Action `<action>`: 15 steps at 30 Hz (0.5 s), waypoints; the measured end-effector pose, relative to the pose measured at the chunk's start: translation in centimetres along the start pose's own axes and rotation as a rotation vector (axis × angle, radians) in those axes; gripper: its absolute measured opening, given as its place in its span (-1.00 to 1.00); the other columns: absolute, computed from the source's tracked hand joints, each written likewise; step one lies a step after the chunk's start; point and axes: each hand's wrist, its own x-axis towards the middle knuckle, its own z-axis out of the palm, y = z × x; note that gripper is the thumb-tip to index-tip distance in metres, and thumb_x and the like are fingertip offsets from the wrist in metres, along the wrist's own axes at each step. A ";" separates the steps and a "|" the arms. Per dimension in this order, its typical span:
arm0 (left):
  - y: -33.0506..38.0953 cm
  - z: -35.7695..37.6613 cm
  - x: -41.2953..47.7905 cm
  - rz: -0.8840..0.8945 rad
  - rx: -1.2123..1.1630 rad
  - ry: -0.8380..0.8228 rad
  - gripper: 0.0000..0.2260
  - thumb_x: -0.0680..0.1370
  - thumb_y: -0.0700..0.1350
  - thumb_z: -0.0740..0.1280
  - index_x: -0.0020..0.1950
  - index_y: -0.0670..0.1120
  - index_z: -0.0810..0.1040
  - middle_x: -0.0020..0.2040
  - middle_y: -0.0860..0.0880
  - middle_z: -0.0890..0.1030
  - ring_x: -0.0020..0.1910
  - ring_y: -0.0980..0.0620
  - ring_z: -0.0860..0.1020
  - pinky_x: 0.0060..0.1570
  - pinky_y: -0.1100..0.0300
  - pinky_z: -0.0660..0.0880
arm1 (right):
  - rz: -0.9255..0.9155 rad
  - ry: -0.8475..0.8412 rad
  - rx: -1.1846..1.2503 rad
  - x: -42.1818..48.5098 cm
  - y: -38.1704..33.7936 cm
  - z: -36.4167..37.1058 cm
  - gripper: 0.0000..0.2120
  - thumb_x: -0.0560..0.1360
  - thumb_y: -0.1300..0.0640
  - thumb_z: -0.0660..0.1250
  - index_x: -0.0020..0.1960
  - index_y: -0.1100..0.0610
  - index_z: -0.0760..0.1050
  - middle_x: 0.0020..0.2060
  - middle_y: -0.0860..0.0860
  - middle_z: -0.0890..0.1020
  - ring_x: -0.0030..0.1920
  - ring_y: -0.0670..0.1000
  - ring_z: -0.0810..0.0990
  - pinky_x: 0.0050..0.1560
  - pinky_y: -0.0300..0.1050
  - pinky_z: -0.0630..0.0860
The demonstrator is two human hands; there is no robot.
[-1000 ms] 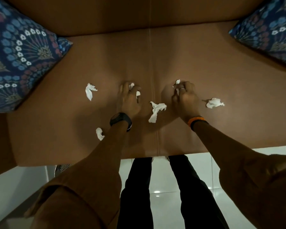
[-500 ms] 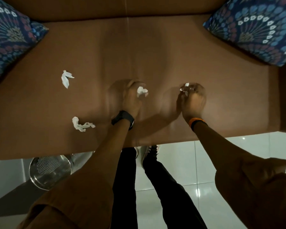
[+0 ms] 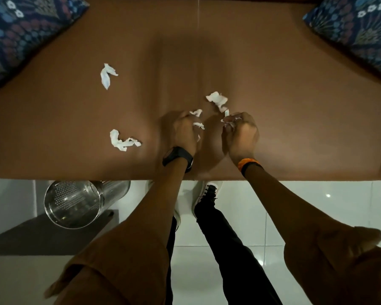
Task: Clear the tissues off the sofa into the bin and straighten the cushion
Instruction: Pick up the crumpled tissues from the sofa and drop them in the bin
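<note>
On the brown sofa seat (image 3: 295, 119) my left hand (image 3: 185, 133) is closed around crumpled white tissues, bits of which poke out between its fingers. My right hand (image 3: 240, 133) is closed on more tissue scraps. A loose tissue (image 3: 217, 100) lies just beyond both hands, near the seat's seam. Two more lie to the left: a twisted tissue (image 3: 122, 142) near the front edge and another tissue (image 3: 107, 74) farther back. A perforated metal bin (image 3: 75, 203) stands on the floor at the lower left. A blue patterned cushion (image 3: 20, 29) fills the back left corner.
A second blue patterned cushion (image 3: 356, 29) sits at the back right of the sofa. Below the sofa's front edge are white glossy floor tiles (image 3: 317, 205), my legs in dark trousers and a shoe (image 3: 209, 192). A dark mat (image 3: 42, 236) lies under the bin.
Both hands have closed on tissues and drawn nearer to each other at the seam. The view has shifted, so the bin shows fully and a loose tissue appears just beyond my hands.
</note>
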 end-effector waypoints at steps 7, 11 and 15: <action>-5.0 -4.1 -3.1 -0.193 -0.227 0.115 -0.85 0.51 -0.30 0.35 -0.06 -0.16 0.71 0.09 -0.12 0.67 0.02 -0.07 0.63 -0.06 0.35 0.39 | -0.029 -0.030 0.195 -3.8 -7.1 3.6 -0.79 0.40 0.37 0.40 -0.11 0.13 0.73 -0.01 0.05 0.73 -0.05 0.11 0.71 -0.02 -0.07 0.64; -10.7 -8.2 -6.8 -0.248 -0.319 0.220 -0.87 0.50 -0.31 0.38 -0.04 -0.17 0.70 0.07 -0.13 0.67 0.02 -0.05 0.62 0.02 0.34 0.43 | -0.071 -0.092 0.310 -8.3 -13.3 6.6 -0.81 0.41 0.37 0.41 -0.12 0.14 0.73 -0.04 0.03 0.73 -0.07 0.04 0.70 0.03 -0.02 0.67; -17.9 -12.1 -11.7 -0.369 -0.385 0.346 -0.86 0.51 -0.31 0.37 0.00 -0.20 0.69 0.11 -0.14 0.64 0.04 0.02 0.57 0.04 0.33 0.45 | -0.201 -0.245 0.358 -14.0 -19.9 11.0 -0.87 0.45 0.37 0.46 -0.08 0.20 0.73 0.02 0.09 0.72 -0.03 0.07 0.72 0.05 -0.08 0.68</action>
